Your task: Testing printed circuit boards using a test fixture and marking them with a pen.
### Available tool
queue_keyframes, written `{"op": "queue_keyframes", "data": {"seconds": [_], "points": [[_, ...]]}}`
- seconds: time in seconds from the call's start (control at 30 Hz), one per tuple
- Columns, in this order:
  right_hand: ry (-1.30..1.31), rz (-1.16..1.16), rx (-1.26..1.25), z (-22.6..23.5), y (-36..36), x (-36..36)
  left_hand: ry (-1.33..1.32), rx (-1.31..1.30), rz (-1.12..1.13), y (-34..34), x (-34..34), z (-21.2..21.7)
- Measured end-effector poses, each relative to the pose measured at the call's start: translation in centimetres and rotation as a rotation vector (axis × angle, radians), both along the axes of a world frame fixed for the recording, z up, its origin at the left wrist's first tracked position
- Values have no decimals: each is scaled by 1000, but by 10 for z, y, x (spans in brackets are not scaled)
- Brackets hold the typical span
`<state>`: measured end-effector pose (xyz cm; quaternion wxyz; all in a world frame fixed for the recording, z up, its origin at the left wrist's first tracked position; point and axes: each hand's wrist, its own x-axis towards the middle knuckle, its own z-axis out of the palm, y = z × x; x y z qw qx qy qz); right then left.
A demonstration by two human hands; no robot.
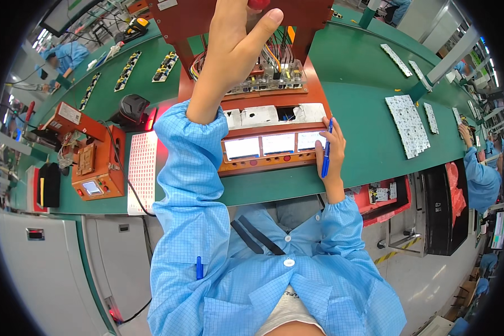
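Note:
My left hand (pixel 235 50) reaches up to the top edge, closed round the red ball knob (pixel 257 4) of a dark red test fixture (pixel 171 28); its fingers run out of view. Below the arm, a circuit board (pixel 274 83) with wires sits in the fixture. My right hand (pixel 334 159) holds a blue pen (pixel 326 155) against its fingers, at the right end of the fixture's front panel. That panel has three lit screens (pixel 278 144) in a row, under a strip of white tape (pixel 257 116).
On the left of the green bench (pixel 263 187) stand an orange instrument box (pixel 98 173), a black scanner (pixel 131 109) and a dotted sheet (pixel 143 168). Circuit boards lie back left; white board panels (pixel 406 126) lie right. A red-lined bin (pixel 383 196) sits below the edge. Co-workers sit nearby.

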<state>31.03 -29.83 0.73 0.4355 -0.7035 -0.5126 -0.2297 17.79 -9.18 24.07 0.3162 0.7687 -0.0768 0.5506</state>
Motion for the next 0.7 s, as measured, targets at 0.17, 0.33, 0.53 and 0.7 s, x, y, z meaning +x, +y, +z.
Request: {"op": "queue_keyframes", "data": {"seconds": [0.17, 0.33, 0.53, 0.7], "points": [[13, 5, -16, 0, 0, 0, -16, 12, 8, -3, 0, 2], [23, 13, -11, 1, 1, -1, -17, 23, -11, 0, 0, 2], [31, 9, -15, 1, 1, -1, -26, 39, -6, 1, 1, 1], [17, 8, -7, 0, 0, 0, -35, 40, -29, 2, 1, 0]]}}
